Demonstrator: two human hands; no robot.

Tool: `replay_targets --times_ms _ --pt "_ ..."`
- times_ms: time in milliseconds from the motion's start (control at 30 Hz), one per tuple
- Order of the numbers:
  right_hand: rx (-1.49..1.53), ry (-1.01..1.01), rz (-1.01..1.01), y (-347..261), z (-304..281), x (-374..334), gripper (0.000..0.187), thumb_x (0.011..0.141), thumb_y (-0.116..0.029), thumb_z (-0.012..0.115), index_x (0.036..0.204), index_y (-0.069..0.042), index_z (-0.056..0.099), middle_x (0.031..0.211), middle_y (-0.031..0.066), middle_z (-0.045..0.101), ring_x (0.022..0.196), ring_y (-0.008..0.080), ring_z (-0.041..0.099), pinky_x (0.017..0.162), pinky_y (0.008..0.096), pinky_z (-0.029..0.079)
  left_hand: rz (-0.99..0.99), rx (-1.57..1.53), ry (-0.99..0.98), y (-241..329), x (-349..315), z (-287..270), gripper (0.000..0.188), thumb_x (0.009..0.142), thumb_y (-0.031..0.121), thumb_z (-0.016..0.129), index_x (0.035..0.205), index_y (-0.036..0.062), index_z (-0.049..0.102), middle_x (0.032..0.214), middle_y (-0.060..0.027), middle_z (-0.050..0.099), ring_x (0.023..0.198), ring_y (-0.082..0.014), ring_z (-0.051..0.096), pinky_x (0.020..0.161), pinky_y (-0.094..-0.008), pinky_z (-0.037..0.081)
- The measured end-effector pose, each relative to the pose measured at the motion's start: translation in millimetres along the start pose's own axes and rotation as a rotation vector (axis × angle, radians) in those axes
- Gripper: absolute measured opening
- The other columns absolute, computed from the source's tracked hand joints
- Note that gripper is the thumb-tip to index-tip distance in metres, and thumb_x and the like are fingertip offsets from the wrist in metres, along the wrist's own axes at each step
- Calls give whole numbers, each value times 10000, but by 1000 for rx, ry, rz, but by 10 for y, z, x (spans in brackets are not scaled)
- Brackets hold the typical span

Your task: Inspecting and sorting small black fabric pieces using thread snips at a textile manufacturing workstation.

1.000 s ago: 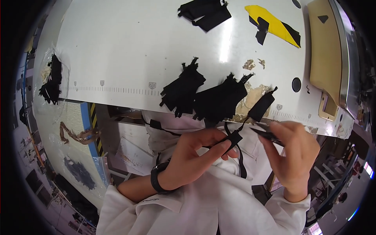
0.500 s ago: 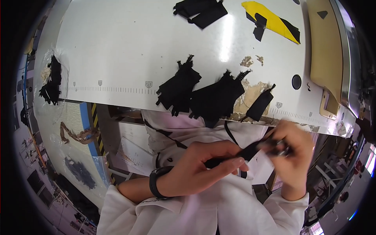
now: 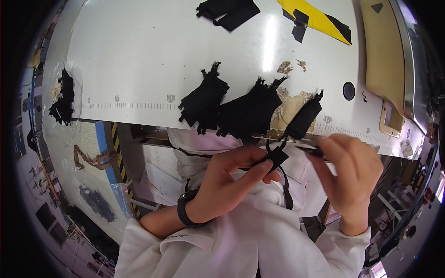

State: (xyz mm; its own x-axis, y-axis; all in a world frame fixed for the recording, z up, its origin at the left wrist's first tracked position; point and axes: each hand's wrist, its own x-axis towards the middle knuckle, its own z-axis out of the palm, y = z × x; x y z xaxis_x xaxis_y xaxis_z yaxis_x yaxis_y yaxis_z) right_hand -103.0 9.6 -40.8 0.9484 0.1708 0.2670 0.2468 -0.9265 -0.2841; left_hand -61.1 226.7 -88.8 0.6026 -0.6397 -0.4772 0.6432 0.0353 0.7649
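Between the thumb and fingers of my left hand (image 3: 232, 176) is a small black fabric piece (image 3: 279, 159), held over my lap just off the table edge. A thin black strip hangs near it. My right hand (image 3: 350, 171) is apart from the fabric piece, its fingers closed round a small dark pointed tool (image 3: 312, 151), perhaps thread snips; its full shape is hidden. Just beyond my hands, a narrow black fabric piece (image 3: 306, 116) lies at the table edge. Left of it lie a wider black stack (image 3: 252, 109) and another black stack (image 3: 204, 102), all with frayed ends.
The white table (image 3: 130, 65) has a ruler scale along its near edge and worn patches. More black fabric (image 3: 232, 14), yellow-and-black tape (image 3: 320, 23) and a beige machine base (image 3: 387, 60) lie farther off. At far left, black scraps (image 3: 65, 97) sit on clear plastic.
My right hand has moved away from the left hand, slightly right and up. The fabric piece in my left hand now shows its end, tilted up toward the table edge.
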Motion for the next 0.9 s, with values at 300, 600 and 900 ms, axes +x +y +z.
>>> replay_targets --times_ms 300,600,900 --pt "316 59 183 -82 73 16 270 720 -123 805 919 2 673 771 50 611 542 174 545 474 276 401 -25 76 -49 76 -15 17 196 988 68 554 1081 -80 645 918 -115 710 874 -144 663 825 -300 520" --pt "512 54 496 163 63 160 140 726 18 664 857 13 614 714 31 544 615 73 456 552 215 341 22 150 -114 132 -14 0 192 983 124 597 1022 -54 655 902 -56 715 807 -89 643 742 -237 505" --pt "7 0 54 -3 -45 50 321 686 -106 825 952 -19 669 785 64 610 595 201 590 514 300 447 1 59 -43 30 16 -14 189 979 125 592 966 -55 646 858 -52 697 775 -85 624 726 -243 492"
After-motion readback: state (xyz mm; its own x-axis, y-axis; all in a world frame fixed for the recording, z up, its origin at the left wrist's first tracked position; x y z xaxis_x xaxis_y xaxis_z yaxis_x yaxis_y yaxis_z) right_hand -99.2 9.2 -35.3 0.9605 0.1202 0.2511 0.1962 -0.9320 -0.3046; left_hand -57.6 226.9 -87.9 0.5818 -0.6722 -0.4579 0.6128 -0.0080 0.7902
